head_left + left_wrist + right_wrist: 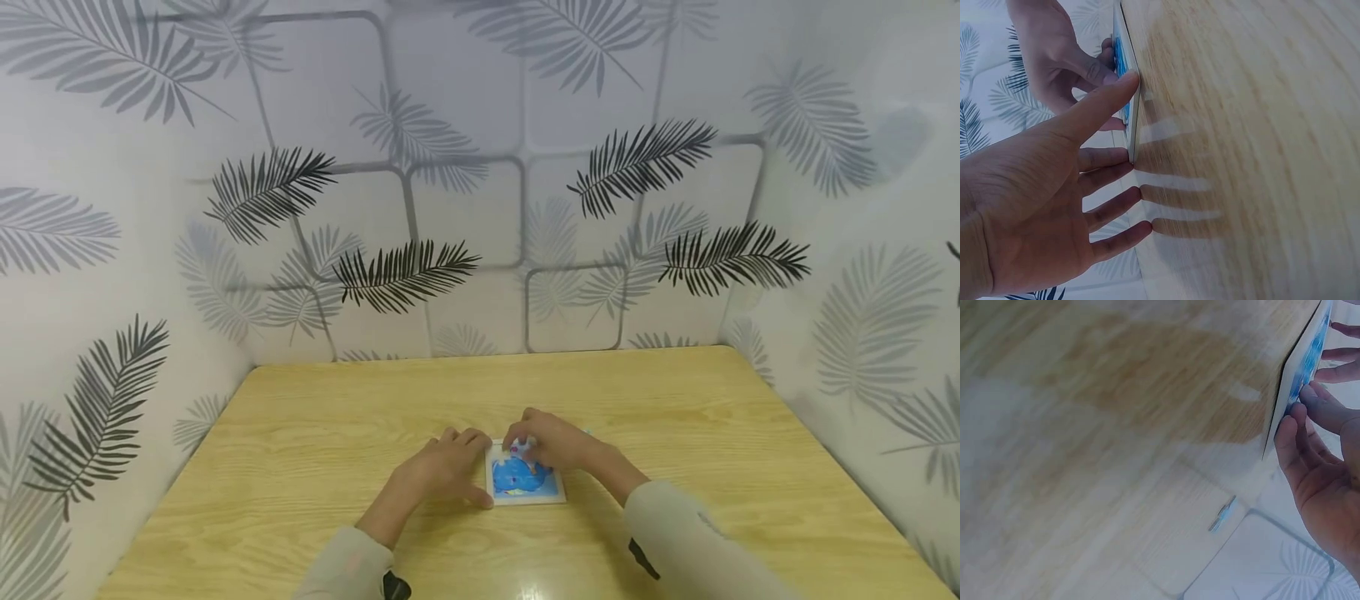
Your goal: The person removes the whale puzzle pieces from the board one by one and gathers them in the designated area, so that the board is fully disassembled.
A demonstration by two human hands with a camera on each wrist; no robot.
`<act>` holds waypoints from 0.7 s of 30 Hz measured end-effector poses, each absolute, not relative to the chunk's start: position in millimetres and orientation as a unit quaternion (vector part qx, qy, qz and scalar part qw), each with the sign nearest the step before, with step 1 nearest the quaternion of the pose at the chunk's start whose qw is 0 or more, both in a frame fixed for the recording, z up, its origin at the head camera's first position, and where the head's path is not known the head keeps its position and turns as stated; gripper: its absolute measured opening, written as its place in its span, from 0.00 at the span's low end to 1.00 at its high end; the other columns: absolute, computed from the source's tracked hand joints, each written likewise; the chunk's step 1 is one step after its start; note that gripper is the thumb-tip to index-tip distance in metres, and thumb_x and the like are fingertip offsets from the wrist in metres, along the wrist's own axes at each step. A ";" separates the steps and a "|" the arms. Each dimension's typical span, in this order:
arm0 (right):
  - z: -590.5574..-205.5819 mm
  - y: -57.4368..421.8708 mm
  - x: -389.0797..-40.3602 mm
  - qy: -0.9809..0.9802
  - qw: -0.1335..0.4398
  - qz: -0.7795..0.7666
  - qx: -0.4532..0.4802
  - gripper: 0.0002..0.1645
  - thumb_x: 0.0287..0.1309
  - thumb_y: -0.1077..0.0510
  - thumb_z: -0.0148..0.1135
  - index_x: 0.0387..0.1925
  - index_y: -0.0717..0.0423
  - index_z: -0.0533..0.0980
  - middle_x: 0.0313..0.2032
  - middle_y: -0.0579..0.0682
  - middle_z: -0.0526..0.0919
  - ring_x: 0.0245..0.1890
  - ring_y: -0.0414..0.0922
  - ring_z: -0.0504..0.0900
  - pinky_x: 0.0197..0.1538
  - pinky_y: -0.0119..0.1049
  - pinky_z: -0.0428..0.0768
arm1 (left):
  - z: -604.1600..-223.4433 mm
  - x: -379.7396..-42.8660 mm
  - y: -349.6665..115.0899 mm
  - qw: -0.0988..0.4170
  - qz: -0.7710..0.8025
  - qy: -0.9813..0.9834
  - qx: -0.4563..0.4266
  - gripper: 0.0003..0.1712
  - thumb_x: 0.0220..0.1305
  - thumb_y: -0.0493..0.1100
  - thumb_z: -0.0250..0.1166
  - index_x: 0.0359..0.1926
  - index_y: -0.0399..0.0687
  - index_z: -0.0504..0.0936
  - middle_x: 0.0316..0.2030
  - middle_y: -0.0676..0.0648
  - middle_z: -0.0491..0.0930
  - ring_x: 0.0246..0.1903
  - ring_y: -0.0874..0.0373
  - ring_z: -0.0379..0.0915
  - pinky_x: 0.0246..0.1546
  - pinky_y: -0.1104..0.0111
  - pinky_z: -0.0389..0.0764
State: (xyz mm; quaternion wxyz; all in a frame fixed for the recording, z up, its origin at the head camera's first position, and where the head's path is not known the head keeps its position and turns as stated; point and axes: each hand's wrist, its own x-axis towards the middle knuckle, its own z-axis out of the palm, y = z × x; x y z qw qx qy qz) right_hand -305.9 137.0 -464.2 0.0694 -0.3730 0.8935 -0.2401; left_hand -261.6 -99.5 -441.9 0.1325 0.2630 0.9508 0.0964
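Observation:
A square jigsaw board with a pale border and a blue picture lies flat on the table. My left hand spreads along its left side, the thumb at the near corner. In the left wrist view the fingers of that hand are nearly straight, with tips on the table and board edge. Bent over the upper right of the board, my right hand pinches a small puzzle piece, mostly hidden by the fingers. In the right wrist view the thumb and fingertips of that hand meet at the board's surface.
A small light-blue piece lies on the wooden table beyond the right hand. Behind and at both sides of the table are pale walls with a leaf pattern.

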 end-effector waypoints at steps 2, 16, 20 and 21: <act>-464.0 134.8 -305.2 0.898 0.073 -0.242 -0.361 0.15 0.65 0.71 0.66 0.49 0.52 0.83 0.45 0.54 0.77 0.45 0.49 0.79 0.47 0.40 0.82 | -441.6 -260.6 -98.8 0.133 0.090 0.951 0.264 0.51 0.59 0.63 0.76 0.75 0.47 0.66 0.73 0.48 0.66 0.71 0.43 0.61 0.71 0.41 0.65; -458.8 136.7 -301.5 0.915 0.035 -0.190 -0.353 0.13 0.61 0.64 0.73 0.46 0.50 0.89 0.43 0.49 0.86 0.44 0.47 0.82 0.51 0.48 0.83 | -440.7 -257.3 -95.9 0.130 0.091 0.952 0.262 0.51 0.59 0.62 0.76 0.75 0.47 0.66 0.73 0.47 0.66 0.70 0.43 0.61 0.71 0.42 0.65; -457.5 137.9 -303.1 0.918 0.035 -0.228 -0.324 0.11 0.61 0.63 0.72 0.44 0.49 0.89 0.46 0.47 0.89 0.51 0.50 0.85 0.58 0.53 0.82 | -440.1 -258.6 -98.5 0.132 0.099 0.952 0.259 0.51 0.59 0.61 0.77 0.75 0.47 0.66 0.73 0.47 0.66 0.71 0.42 0.60 0.72 0.42 0.64; -457.6 139.8 -304.0 0.916 0.030 -0.238 -0.322 0.10 0.61 0.63 0.72 0.43 0.50 0.89 0.45 0.46 0.90 0.52 0.51 0.85 0.58 0.54 0.82 | -440.1 -259.0 -98.9 0.132 0.100 0.952 0.259 0.51 0.59 0.61 0.76 0.76 0.47 0.65 0.73 0.47 0.65 0.71 0.42 0.60 0.72 0.42 0.64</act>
